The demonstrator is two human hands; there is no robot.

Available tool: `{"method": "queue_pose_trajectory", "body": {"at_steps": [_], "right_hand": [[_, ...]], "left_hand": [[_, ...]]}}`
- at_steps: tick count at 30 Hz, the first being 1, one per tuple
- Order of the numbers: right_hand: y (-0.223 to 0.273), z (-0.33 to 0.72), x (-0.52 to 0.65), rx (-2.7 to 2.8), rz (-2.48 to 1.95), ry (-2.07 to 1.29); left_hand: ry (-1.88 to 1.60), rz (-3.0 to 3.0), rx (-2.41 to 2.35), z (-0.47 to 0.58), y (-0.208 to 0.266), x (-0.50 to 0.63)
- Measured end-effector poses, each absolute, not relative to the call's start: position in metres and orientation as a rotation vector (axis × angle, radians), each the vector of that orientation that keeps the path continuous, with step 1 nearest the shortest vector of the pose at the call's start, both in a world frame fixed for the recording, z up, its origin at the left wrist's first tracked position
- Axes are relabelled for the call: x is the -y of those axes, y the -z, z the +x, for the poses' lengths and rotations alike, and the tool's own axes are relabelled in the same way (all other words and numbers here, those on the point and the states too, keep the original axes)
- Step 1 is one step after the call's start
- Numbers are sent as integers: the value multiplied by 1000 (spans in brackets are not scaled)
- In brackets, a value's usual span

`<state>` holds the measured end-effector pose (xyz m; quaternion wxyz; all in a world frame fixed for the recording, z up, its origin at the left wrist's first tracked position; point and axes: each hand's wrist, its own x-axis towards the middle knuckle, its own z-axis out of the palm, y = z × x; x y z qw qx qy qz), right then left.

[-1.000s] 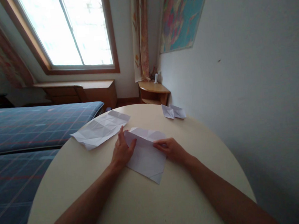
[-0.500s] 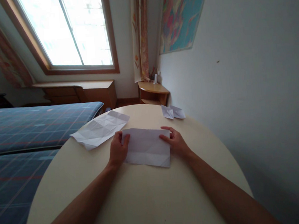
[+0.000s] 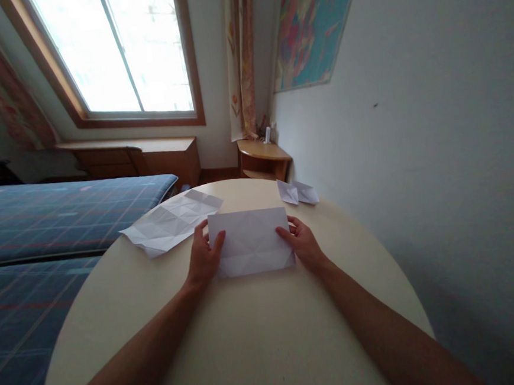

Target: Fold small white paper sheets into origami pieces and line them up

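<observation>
A white sheet of paper [image 3: 252,240] with fold creases is held up between both hands, above the pale round table [image 3: 259,334]. My left hand [image 3: 205,253] grips its left edge, thumb on the near face and fingers behind. At the opposite edge my right hand [image 3: 304,242] pinches it the same way, its fingertips partly hidden behind the sheet. Beyond my left hand lies a larger creased white sheet [image 3: 170,223], spread on the table. Two small folded paper pieces [image 3: 297,193] stand side by side near the table's far right edge.
A bed with a blue plaid cover [image 3: 63,219] adjoins the table on the left. The white wall [image 3: 416,174] runs close along the right side. A wooden corner shelf [image 3: 263,151] and a low desk [image 3: 165,155] stand beyond, under the window.
The held paper has tilted up and levelled out; its lower right corner has risen and its creases show more clearly. Both hands keep their grip on its sides.
</observation>
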<state>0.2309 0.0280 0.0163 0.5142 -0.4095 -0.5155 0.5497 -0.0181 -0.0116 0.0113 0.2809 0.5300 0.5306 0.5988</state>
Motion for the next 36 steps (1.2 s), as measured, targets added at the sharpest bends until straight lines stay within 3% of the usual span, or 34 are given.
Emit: {"method": "queue_pose_trajectory", "body": {"at_steps": [8, 16, 21, 26, 36], "right_hand": [[-15, 230, -25, 1248, -922, -1473], [-14, 240, -40, 1287, -899, -1003], [-17, 258, -49, 1125, -982, -640], [-20, 266, -47, 978, -957, -613], [-17, 225, 5, 2033, -1038, -527]], "left_hand": [[-1747, 1413, -1541, -20, -11, 10], [-1816, 1878, -1413, -16, -13, 19], [-1613, 2318, -1090, -17, -17, 26], [-1363, 2404, -1110, -16, -13, 25], [-798, 2422, -935, -13, -21, 33]]}}
